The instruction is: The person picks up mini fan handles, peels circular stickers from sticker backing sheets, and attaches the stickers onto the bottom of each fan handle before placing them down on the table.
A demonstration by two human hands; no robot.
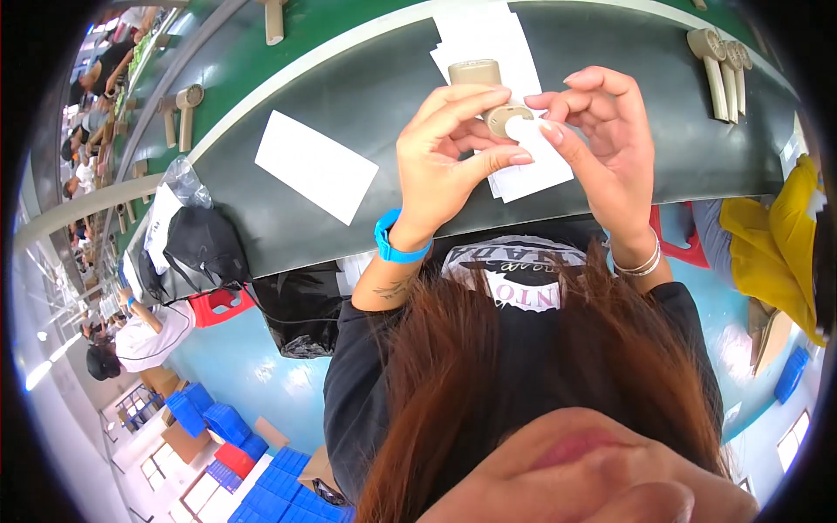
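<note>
My left hand (445, 152) is closed around a beige handheld device (475, 73), its wide oval end pointing away from me. A round beige face (499, 120) with small slots shows between the fingers. Against that face is a small white round sticker (521, 126), partly overlapping it. My right hand (602, 139) is close by on the right, with thumb and fingers curled at the sticker's edge. The sticker blends with the white paper behind, so its exact outline is hard to make out. Both hands are raised above the dark work surface.
Under the hands is a stack of white sheets (514, 179); another white sheet (316, 166) lies left. Beige devices with round heads (717, 70) stand at far right, more (187, 105) at far left. A black bag (205, 244) sits at the left edge. Yellow cloth (776, 235) hangs right.
</note>
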